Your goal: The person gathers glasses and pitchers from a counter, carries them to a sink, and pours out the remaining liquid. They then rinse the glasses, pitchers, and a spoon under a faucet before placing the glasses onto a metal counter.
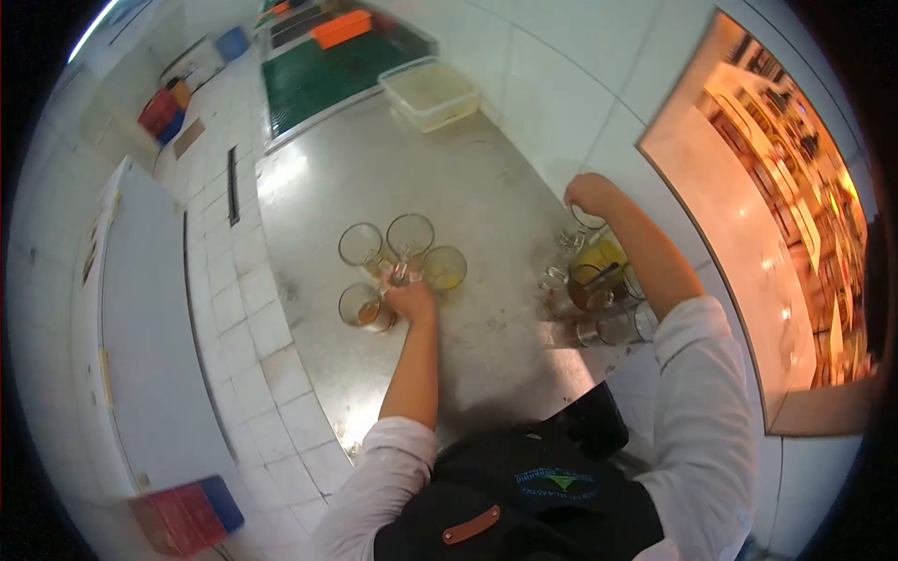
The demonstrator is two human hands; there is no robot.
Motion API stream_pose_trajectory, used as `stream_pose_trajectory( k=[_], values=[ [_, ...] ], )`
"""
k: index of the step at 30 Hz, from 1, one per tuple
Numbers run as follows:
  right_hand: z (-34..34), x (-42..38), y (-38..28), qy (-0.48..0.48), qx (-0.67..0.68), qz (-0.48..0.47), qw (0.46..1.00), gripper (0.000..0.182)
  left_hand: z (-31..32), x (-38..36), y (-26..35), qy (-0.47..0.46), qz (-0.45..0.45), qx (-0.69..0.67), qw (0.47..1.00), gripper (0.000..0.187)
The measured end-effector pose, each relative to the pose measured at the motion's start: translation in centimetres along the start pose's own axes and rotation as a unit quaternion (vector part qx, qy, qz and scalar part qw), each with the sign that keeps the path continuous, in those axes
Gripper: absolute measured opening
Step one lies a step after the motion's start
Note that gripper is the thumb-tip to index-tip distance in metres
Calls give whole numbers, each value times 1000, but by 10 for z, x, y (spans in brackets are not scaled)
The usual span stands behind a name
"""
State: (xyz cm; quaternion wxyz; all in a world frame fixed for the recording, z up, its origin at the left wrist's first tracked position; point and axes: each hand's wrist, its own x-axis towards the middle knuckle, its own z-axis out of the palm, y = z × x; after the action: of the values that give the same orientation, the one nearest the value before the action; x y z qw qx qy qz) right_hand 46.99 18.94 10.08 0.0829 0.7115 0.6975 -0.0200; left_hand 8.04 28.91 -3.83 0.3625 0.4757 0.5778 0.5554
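Observation:
My left hand [409,294] is closed round the handles of several glass mugs gathered in a ring on the steel counter. One mug [360,245] and another mug [411,236] look clear, while a nearer mug [368,309] has some brown liquid in it. A mug on the right of the ring [445,268] holds a little yellowish liquid. Beside the wall, my right hand [594,194] is closed at the rim of a glass [586,217]; its fingertips are partly hidden. Below it stand more glasses, including a yellow-tinted glass [603,251] and a dark-rimmed mug [589,288].
At the counter's far end sits a clear plastic tub [430,93]. Beyond it are a green mat [332,79] and an orange container [342,30]. A serving opening [730,215] cuts the tiled wall on the right. A white chest-like unit [150,327] stands across the tiled floor.

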Motion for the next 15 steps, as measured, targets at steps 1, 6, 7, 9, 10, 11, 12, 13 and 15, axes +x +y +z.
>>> stream_pose_trajectory(
  k=[1,6,7,9,10,11,12,13,15],
  values=[
    [-5,6,-7,-1,-3,-10,1000,15,3,7,5,0,-5,-9,1000,35],
    [-8,38,-78,3,107,3,994,19,26,57,-6,19,10,-26,999,38],
    [-5,43,-97,18,115,-32,993,19,26,62,-6,5,9,-29,1000,38],
    [-11,45,-146,-14,105,-63,992,19,19,60,1,-21,6,-1,1000,35],
    [-24,42,-173,-61,85,-60,993,19,13,58,5,-37,5,14,999,33],
    [-35,37,-199,-126,90,-50,987,19,5,55,11,-54,6,-1,999,35],
    [-48,30,-222,-193,95,-38,976,19,-5,50,17,-73,4,-15,997,37],
    [-68,15,-246,-205,162,-8,965,21,-10,40,17,-98,-3,-30,995,39],
    [-82,-3,-277,-207,212,8,955,23,-18,39,-28,-177,-90,-175,964,43]
  ],
)
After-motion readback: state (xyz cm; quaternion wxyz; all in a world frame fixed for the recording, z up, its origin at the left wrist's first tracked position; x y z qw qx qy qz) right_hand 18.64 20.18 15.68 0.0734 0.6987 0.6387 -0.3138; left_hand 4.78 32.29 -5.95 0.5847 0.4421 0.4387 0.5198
